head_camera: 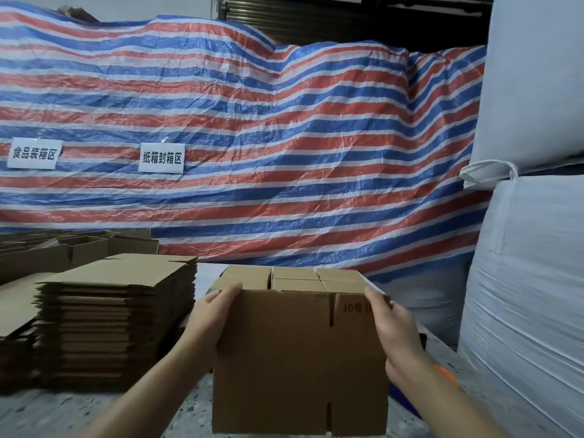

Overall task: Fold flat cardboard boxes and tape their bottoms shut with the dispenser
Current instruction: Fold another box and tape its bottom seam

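Note:
A brown cardboard box (294, 358) stands upright in front of me, its four top flaps folded inward and meeting near the middle with no tape visible on them. My left hand (211, 317) holds the box's upper left edge, thumb on the near face and fingers on the left side. My right hand (395, 330) grips the upper right corner, fingers over the printed near face. An orange and blue object (445, 377), possibly the tape dispenser, peeks out behind my right wrist; most of it is hidden.
A tall stack of flat cardboard boxes (117, 317) sits to the left, with more flat ones (12, 311) at the far left and folded boxes (85, 248) behind. A striped tarp (252, 137) hangs ahead. Large white bulk bags (524, 279) crowd the right side.

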The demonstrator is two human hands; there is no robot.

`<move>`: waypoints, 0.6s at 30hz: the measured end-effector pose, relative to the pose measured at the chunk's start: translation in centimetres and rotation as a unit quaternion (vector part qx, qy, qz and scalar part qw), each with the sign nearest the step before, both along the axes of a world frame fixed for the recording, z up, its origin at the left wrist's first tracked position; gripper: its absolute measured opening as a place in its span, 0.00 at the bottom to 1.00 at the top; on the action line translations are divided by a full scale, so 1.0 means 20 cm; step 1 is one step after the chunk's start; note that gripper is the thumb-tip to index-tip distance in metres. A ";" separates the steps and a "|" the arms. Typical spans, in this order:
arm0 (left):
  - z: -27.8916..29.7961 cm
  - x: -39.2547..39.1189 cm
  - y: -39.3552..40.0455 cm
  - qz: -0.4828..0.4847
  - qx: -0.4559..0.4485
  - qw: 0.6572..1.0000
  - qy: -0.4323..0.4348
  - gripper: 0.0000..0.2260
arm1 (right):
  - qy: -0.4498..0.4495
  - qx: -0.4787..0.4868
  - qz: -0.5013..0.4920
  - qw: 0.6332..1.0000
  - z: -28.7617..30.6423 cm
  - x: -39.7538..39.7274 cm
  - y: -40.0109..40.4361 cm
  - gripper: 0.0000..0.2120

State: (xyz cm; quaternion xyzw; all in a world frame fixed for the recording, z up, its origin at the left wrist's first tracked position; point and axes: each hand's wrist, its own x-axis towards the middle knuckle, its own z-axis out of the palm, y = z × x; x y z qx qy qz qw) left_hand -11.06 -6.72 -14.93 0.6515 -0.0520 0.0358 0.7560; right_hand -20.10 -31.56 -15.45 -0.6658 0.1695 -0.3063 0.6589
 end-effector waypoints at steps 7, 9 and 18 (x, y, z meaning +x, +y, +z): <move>0.00 0.00 0.06 -0.053 0.089 0.994 0.034 0.14 | 0.027 0.027 0.008 0.999 -0.08 -0.05 0.03 0.27; 0.04 0.01 0.07 -0.065 0.122 0.990 0.034 0.13 | 0.030 0.035 0.013 0.999 -0.08 -0.06 0.03 0.24; 0.12 0.00 0.08 -0.163 0.162 0.973 0.017 0.09 | 0.024 0.032 0.024 0.999 -0.06 -0.06 0.05 0.18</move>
